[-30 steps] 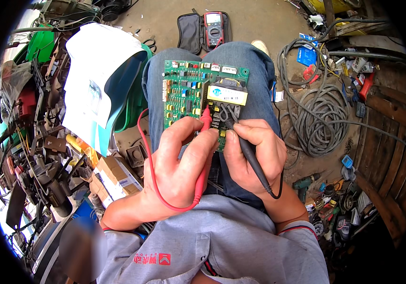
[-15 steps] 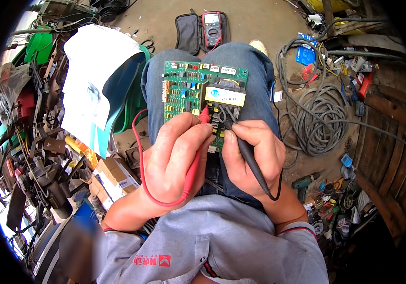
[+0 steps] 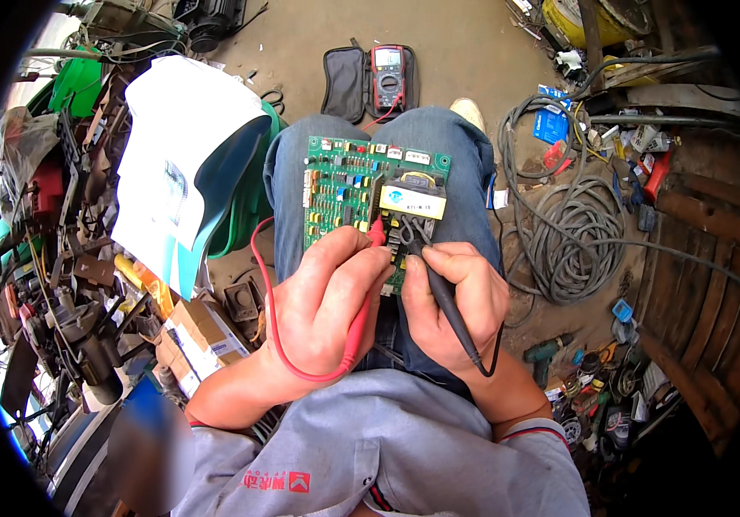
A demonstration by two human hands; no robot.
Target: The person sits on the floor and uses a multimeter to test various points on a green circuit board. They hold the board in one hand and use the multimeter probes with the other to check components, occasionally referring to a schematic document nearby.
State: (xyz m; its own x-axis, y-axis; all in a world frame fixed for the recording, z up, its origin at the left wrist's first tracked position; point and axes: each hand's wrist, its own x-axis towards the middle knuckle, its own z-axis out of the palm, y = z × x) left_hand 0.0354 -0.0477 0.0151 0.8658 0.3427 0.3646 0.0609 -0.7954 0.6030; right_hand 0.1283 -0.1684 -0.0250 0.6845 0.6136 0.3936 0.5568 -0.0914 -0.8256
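A green circuit board [image 3: 327, 185] lies across my thighs, carrying small components and a transformer with a yellow and white label [image 3: 413, 203]. My left hand [image 3: 327, 302] is closed round a red test probe [image 3: 358, 331], its front end down among the parts near the board's middle. In my right hand [image 3: 456, 293] a black test probe [image 3: 454, 314] is pinched, pointing at the board just below the transformer. Whether either tip touches metal cannot be seen. A red and black multimeter [image 3: 388, 77] rests in its open black case [image 3: 344, 84] on the floor beyond my knees.
White paper sheets [image 3: 167, 146] lie over a green container [image 3: 249, 189] on the left, above a cardboard box [image 3: 206, 336]. Coiled grey cable [image 3: 572, 228] sits on the right floor, near a green power drill [image 3: 549, 349] and wooden boards [image 3: 697, 310].
The board, both hands and the probes appear lower in the picture, as the view has tilted slightly. Both probes stay in about the same places on the board.
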